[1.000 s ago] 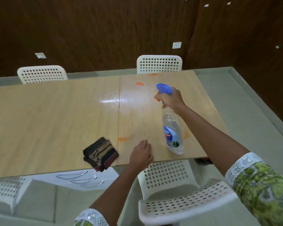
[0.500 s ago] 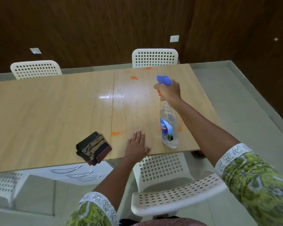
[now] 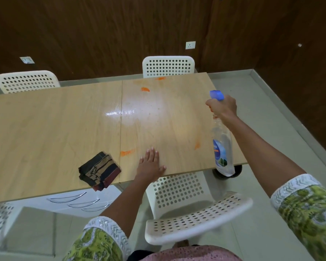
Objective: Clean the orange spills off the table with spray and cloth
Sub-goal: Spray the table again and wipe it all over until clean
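Single head-mounted wide-angle view, angled forward and down over the near edge of the worktop (image 3: 64, 129), reaching the far wall (image 3: 102, 34).

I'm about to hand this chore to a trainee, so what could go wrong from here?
The spray bottle, gripped by the right hand, is off the table's right edge, so mist may hit the floor instead of the orange spills. The left hand lies flat beside a near spill and could smear it. The cloth overhangs the near edge and might slip off.
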